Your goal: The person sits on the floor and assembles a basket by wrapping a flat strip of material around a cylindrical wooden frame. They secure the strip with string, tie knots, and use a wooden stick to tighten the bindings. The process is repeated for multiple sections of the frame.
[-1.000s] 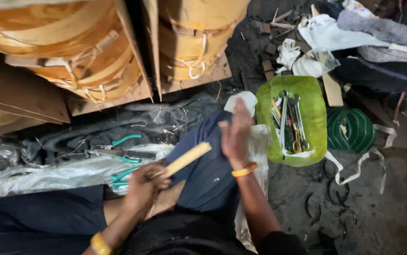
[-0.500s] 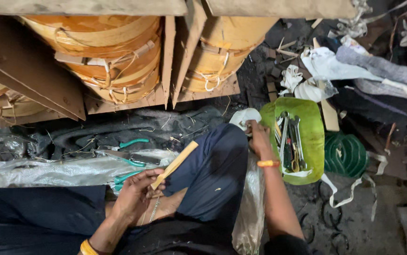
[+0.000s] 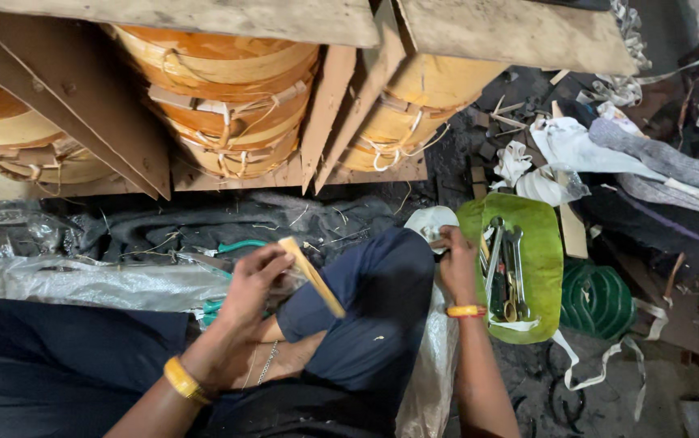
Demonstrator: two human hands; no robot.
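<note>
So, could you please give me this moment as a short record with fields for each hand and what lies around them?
Left hand: left hand holds a flat wooden strip, tilted, above the lap.
Right hand: right hand reaches to the near edge of the green tray.
Tray contents: metal tools, spanners among them.
Behind: bent wooden hoops tied with cord, between boards.
Floor, left: clear plastic sheet.
Floor, right: green coil, white rags.

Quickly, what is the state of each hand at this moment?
Left hand: closed, holding a flat wooden stick.
Right hand: at the edge of the green tray of tools; grip cannot be told.
</note>
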